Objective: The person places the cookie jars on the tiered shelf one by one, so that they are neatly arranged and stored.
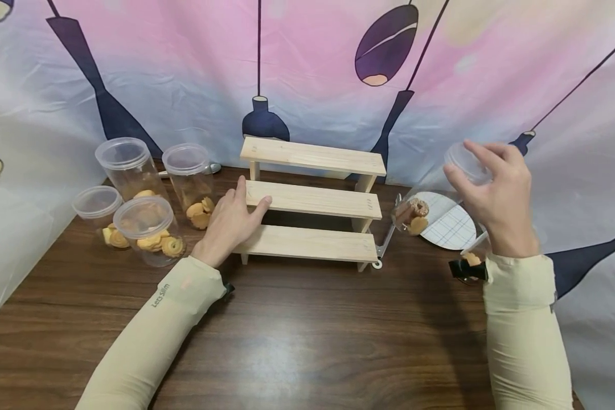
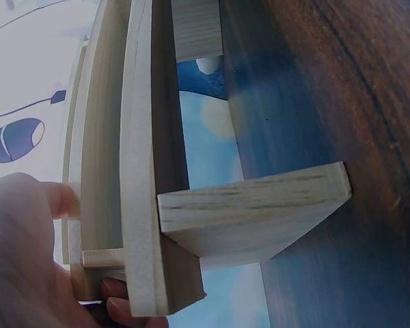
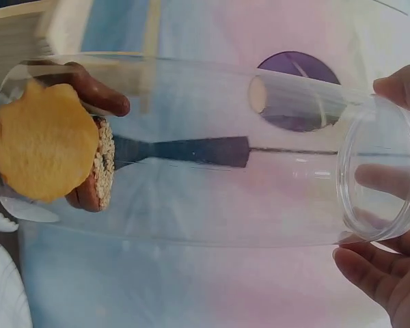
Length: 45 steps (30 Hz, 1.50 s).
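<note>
At its left end, the three-step wooden shelf is gripped by my left hand. In the left wrist view the thumb lies along a board and fingertips show under its end. My right hand holds a tall clear jar by its lidded top, off to the shelf's right. The jar leans, its bottom toward the shelf. Inside, at the bottom, the right wrist view shows a scalloped yellow cookie and a brown ring cookie coated with bits.
Several lidded clear jars of cookies stand left of the shelf. A round white checked plate or mat lies at the right, with another container partly behind my right wrist. Patterned cloth hangs behind the brown wooden table.
</note>
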{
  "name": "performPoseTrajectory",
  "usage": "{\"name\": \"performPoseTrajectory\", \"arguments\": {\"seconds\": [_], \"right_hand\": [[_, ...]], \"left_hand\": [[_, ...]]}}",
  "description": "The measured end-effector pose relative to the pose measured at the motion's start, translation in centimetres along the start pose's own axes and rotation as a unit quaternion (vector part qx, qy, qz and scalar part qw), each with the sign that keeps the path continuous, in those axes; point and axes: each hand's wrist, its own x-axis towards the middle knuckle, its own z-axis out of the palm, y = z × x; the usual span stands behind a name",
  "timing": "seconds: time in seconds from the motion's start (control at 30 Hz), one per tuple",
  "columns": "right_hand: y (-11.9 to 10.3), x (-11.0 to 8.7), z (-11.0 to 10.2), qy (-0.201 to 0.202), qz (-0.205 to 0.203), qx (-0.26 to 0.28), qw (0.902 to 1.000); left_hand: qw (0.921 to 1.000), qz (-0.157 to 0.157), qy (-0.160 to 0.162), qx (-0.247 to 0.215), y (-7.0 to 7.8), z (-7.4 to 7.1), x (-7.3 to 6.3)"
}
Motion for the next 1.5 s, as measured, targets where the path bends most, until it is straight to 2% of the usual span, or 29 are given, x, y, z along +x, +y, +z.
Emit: {"name": "performPoseTrajectory", "arguments": {"seconds": [0.23, 0.5, 0.77, 1.0, 1.17, 1.33, 1.5], "right_hand": [[-2.3, 3.1, 0.9, -0.02, 0.015, 0.008, 0.9997], [-5.4, 6.6, 3.1, -0.023, -0.011, 0.031, 0.9992], [-8.4, 8.5, 5.1, -0.025, 0.001, 0.042, 0.9988], [-11.9, 10.6, 7.7, -0.066, 0.013, 0.066, 0.9956], [-14.5, 11.8, 9.8, -0.092, -0.01, 0.078, 0.9926], [-16.5, 12.7, 11.6, -0.102, -0.037, 0.08, 0.9909], [-18.1, 13.5, 12.9, -0.121, -0.043, 0.079, 0.9885]], "left_hand": [[1.0, 0.005, -0.001, 0.002, -0.4, 0.0, 0.0], [1.0, 0.0, 0.005, 0.005, -1.3, -0.2, -0.3], [1.0, -0.002, 0.006, -0.003, -1.3, 0.2, -0.4], [1.0, -0.004, 0.009, -0.001, -1.3, -0.1, -0.4], [0.9999, -0.01, 0.012, 0.001, -1.3, -0.2, -0.4], [0.9999, -0.011, 0.012, 0.004, -1.1, -0.3, -0.3], [0.9999, -0.006, 0.013, 0.001, -0.8, -0.1, -0.5]]}}
